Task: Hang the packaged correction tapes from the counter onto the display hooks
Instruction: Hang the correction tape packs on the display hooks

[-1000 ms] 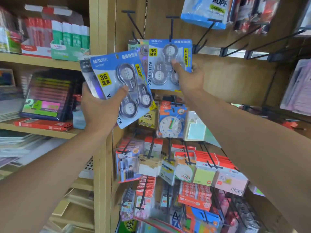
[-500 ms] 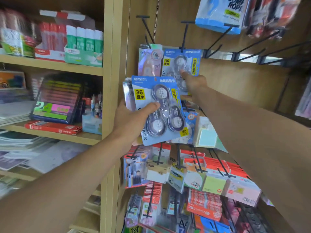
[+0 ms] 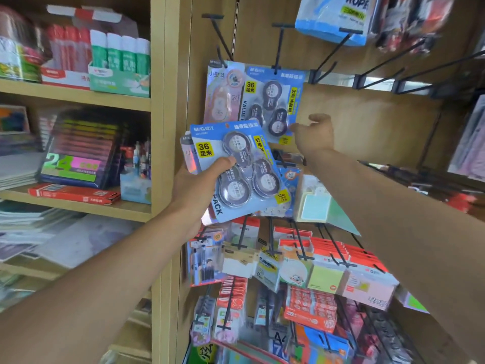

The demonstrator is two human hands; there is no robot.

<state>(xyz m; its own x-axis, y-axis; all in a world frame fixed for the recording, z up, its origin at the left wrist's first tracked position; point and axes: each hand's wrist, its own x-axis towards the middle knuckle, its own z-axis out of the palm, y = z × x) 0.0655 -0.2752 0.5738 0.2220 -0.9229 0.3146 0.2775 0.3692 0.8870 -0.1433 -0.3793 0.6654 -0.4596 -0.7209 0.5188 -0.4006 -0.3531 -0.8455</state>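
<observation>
My left hand [image 3: 199, 190] grips a small stack of blue correction tape packs [image 3: 236, 169], thumb across the front one, held in front of the display panel. Another blue pack [image 3: 273, 101] hangs from a black display hook [image 3: 279, 46] at the panel's upper middle, beside a pinkish pack [image 3: 223, 98] on the neighbouring hook [image 3: 219, 38]. My right hand [image 3: 313, 134] is just right of the hung pack's lower corner, fingers loosely curled, holding nothing; whether a fingertip touches the pack I cannot tell.
Bare black hooks [image 3: 338, 53] jut out to the right of the hung pack. Below hang sticky notes [image 3: 325, 277] and other stationery packs. Wooden shelves [image 3: 78, 94] with glue sticks and pen boxes stand at the left. A blue bag [image 3: 333, 19] hangs top right.
My right hand has let go of the blue pack, which now hangs on its hook, and drawn back to the right. My left hand has lowered its stack toward the panel's middle.
</observation>
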